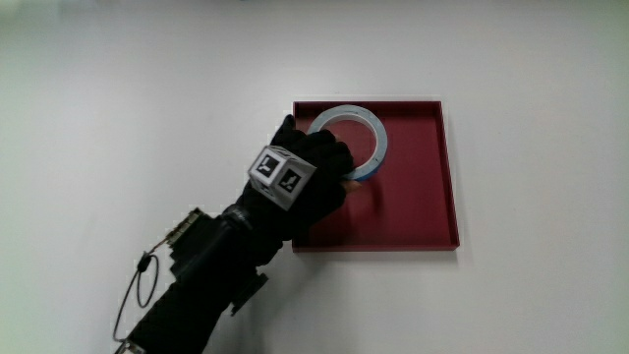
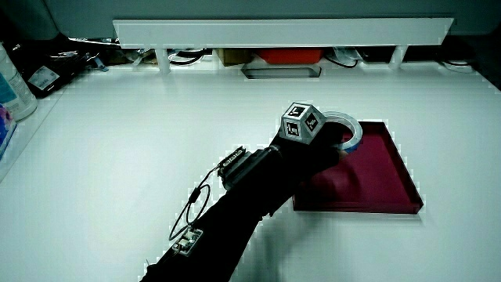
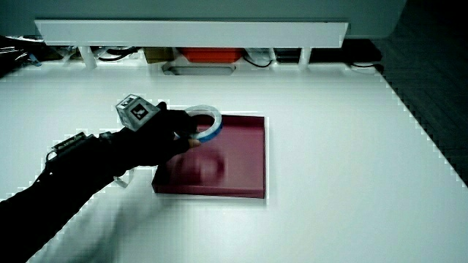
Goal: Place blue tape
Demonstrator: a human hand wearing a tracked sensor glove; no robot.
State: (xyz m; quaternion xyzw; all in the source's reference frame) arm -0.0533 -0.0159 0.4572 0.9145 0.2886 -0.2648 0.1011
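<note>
A blue roll of tape with a pale upper face is held over the dark red tray, above the part of it farthest from the person. The gloved hand is shut on the roll's nearer rim, its patterned cube facing up. In both side views the tape hangs tilted above the tray floor, gripped by the hand. The forearm crosses the tray's corner nearest the person.
A low white partition runs along the table's edge farthest from the person, with cables and boxes under it. A bottle stands at the table's edge in a side view. A looped wire hangs off the forearm.
</note>
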